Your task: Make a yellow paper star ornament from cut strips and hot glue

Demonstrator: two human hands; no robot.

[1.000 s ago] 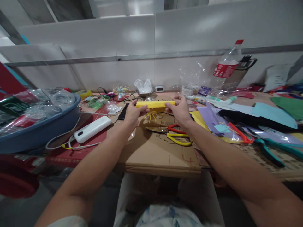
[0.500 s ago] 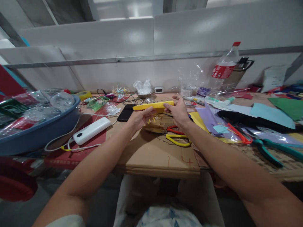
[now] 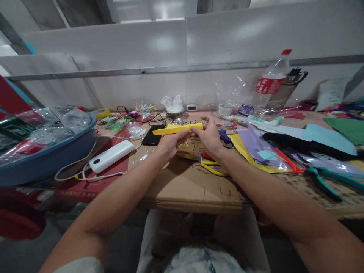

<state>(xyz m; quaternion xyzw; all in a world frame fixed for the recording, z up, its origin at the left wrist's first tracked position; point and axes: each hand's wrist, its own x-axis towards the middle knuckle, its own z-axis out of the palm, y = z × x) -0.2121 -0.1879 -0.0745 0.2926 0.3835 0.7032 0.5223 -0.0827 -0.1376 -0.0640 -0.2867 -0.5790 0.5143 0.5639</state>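
Note:
A folded strip of yellow paper or thin foam [image 3: 170,130] is held up level above the cardboard [image 3: 182,185]. My left hand [image 3: 172,143] pinches it from below near its middle, thumb on the near face. At its right end, my right hand [image 3: 209,136] grips it between thumb and fingers. Just beneath the hands lie yellow-handled scissors or pliers [image 3: 213,168], partly covered by my right wrist. A black phone [image 3: 151,138] sits behind the strip's left end. Beyond my right hand is a blue tool [image 3: 225,137], perhaps a glue gun.
To the left stand a blue basin [image 3: 71,146] full of plastic wrap and a white power bank [image 3: 110,156] with cables. Purple sheets [image 3: 250,146], teal-handled pliers [image 3: 324,185] and a red-capped bottle [image 3: 271,81] are on the right.
The yellow strip has moved slightly left, and both hands have drawn closer together on it. More of the phone and the blue tool now shows.

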